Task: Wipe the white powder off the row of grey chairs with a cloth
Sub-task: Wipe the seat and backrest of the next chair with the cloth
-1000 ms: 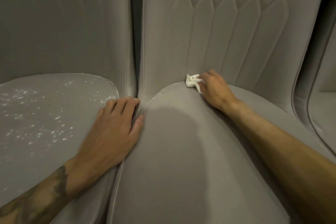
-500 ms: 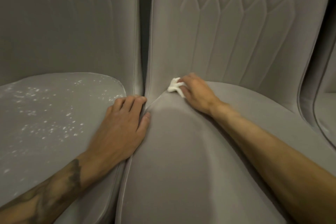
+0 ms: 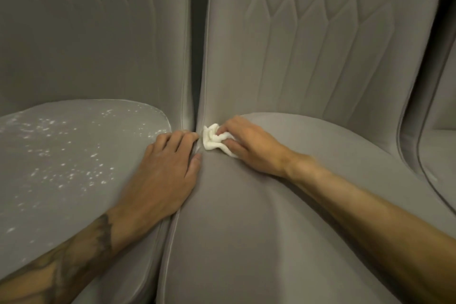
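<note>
A small crumpled white cloth (image 3: 212, 140), judged soft, light and best gripped in a bunch, is pinched by the right hand (image 3: 251, 148) against the grey chair seat (image 3: 246, 229), just right of the flat, straight-fingered left hand (image 3: 165, 175), beyond which white powder (image 3: 61, 155) is scattered.

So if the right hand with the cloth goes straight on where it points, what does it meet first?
Likely the left hand, whose fingertips lie just past the cloth in the right hand; depth is unclear.
</note>
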